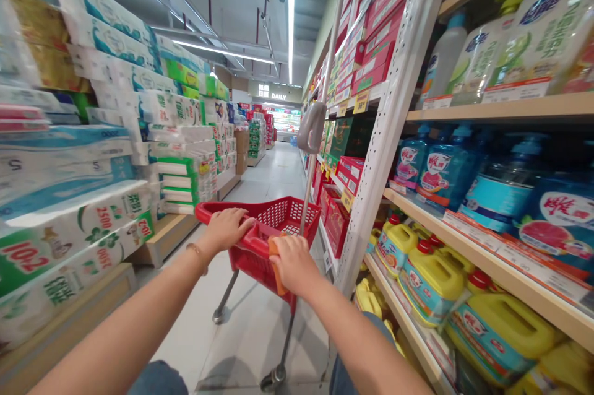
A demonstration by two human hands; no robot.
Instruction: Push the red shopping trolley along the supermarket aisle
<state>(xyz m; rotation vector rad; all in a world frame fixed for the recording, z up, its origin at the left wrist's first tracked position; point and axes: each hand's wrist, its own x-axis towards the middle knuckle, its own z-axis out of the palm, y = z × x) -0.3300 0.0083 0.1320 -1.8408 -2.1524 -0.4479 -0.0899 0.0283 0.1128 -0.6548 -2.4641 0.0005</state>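
Note:
A small red shopping cart (253, 266) stands in the aisle right ahead of me, on thin metal legs with casters. My left hand (226, 231) is closed over the left part of its red handle (254, 244). My right hand (296, 264) grips an orange cloth (279, 272) against the handle's right part, and a strip of the cloth hangs below the fingers. Nothing shows in the visible part of the perforated basket. From the cart's right side rises a thin metal pole (308, 187), topped by a grey loop-shaped piece (312, 127).
Stacked packs of tissue paper (171, 107) line the left on low wooden platforms (160, 240). Close on the right, a white shelf upright (387, 101) borders shelves with blue pump bottles (445, 166) and yellow jugs (429, 283). A tiled floor (278, 163) runs ahead between them.

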